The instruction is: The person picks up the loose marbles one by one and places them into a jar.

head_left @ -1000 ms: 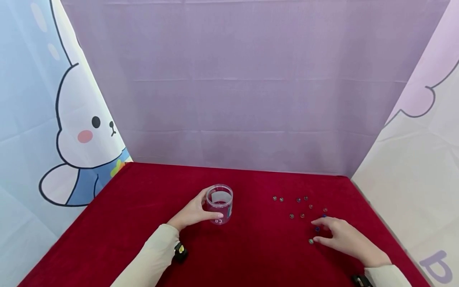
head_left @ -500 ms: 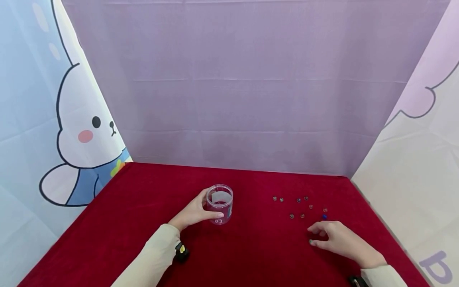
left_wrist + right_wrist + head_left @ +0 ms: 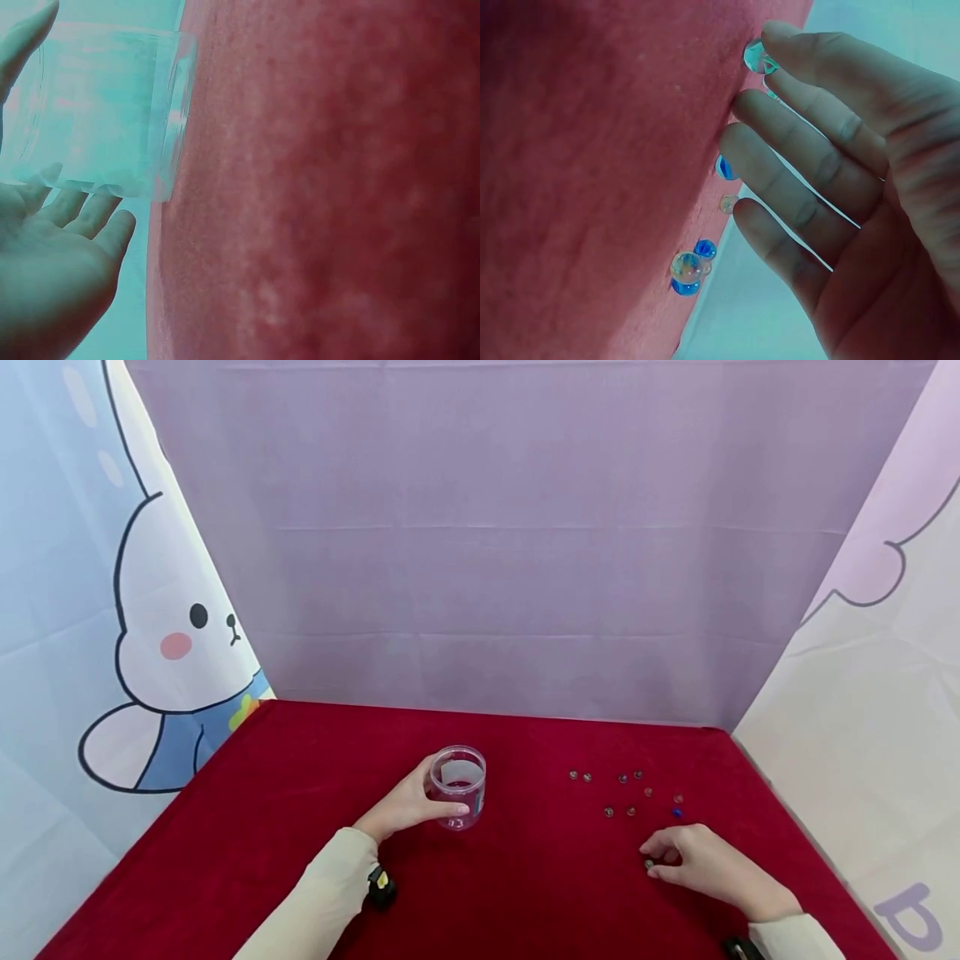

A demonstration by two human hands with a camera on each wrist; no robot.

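Note:
My left hand (image 3: pixel 408 803) holds a clear plastic jar (image 3: pixel 459 787) around its side, thumb in front and fingers behind. The jar stands upright with its mouth uncovered; in the left wrist view the jar (image 3: pixel 105 105) shows transparent walls. On the right, my right hand (image 3: pixel 708 864) is low over the red cloth, thumb and forefinger at a small green-streaked marble (image 3: pixel 648 864). The right wrist view shows this clear marble (image 3: pixel 759 57) at the thumb tip, the forefinger just beyond it and the other fingers loosely extended. A blue marble (image 3: pixel 677 812) lies behind this hand.
Several more glass marbles (image 3: pixel 631 812) lie scattered on the red cloth (image 3: pixel 525 877) between the jar and the table's right side. A lilac curtain (image 3: pixel 480 543) hangs behind, with printed cloth walls at left (image 3: pixel 60 693) and right (image 3: pixel 885 710).
My right hand has moved slightly left and nearer, its thumb and forefinger drawing together at the green-streaked marble. A blue marble formerly seen by the fingers is now out of sight. The left hand stays put.

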